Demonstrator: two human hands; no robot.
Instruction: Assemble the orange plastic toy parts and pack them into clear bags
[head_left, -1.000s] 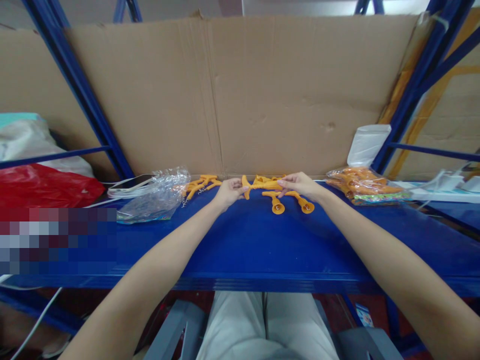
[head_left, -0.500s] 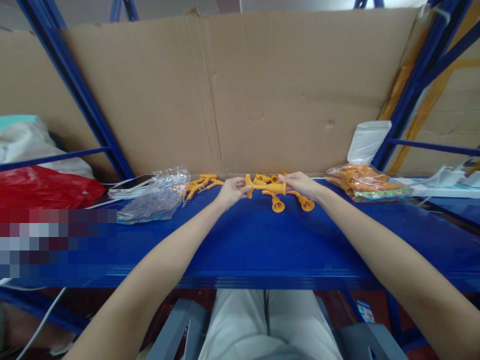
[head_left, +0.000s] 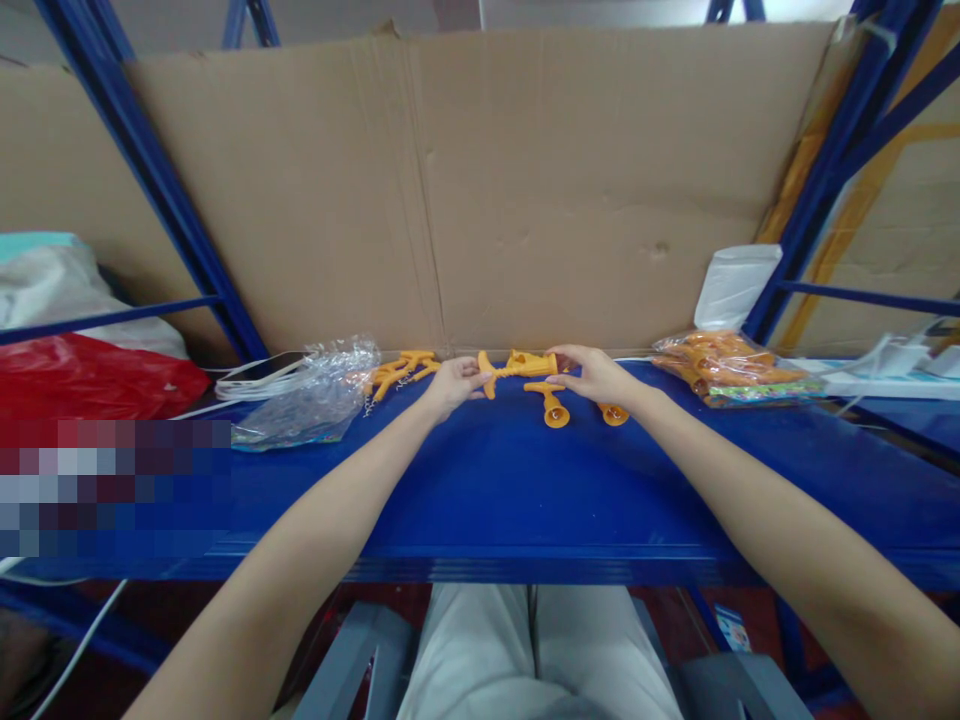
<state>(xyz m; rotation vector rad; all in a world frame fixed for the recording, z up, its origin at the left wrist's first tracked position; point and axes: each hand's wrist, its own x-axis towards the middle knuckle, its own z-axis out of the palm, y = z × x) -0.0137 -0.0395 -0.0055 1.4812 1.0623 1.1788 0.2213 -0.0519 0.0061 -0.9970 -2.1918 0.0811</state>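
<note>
Left hand [head_left: 454,386]: the handle of an orange corkscrew [head_left: 525,367] is being pinched in a narrow grip.
Right hand [head_left: 596,374]: its wide end is being held between thumb and fingers, over the blue surface [head_left: 525,490].
Cone pieces [head_left: 553,406]: two are being seen in front, apparently done.
Spiral handles [head_left: 390,378]: no cones are being seen; apparently being left to do.
</note>
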